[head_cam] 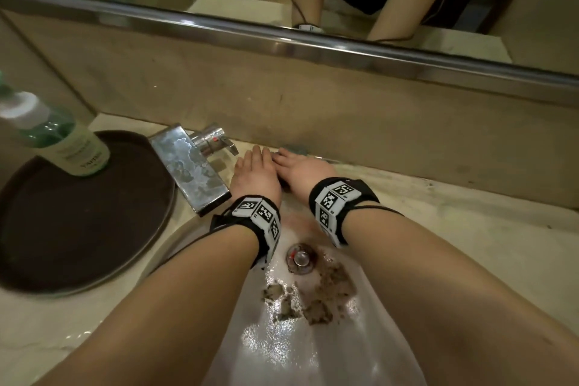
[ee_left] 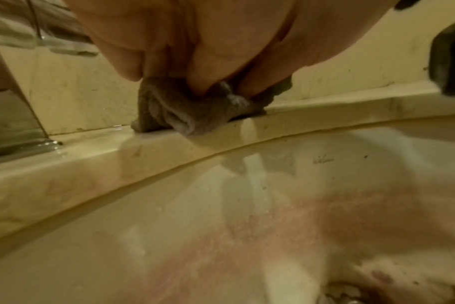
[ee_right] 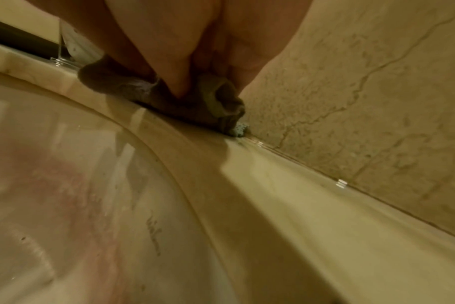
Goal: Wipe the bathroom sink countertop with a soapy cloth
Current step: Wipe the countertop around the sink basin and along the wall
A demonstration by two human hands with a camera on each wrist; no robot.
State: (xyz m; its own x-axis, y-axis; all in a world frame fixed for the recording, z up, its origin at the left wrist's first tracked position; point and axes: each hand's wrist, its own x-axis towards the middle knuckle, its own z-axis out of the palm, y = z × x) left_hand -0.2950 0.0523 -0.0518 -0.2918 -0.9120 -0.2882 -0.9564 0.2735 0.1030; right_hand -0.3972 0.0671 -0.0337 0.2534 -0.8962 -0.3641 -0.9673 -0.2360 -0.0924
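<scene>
I have both hands flat, side by side: my left hand (head_cam: pixel 255 171) and my right hand (head_cam: pixel 302 168) press a bunched grey cloth (ee_left: pixel 192 112) under straight fingers, nothing curled round it. The cloth sits beneath them on the narrow countertop (ee_right: pixel 286 174) strip against the back wall. Just left of my left hand stands the faucet (head_cam: pixel 191 166); below my wrists lies the sink basin (head_cam: pixel 313 338).
</scene>
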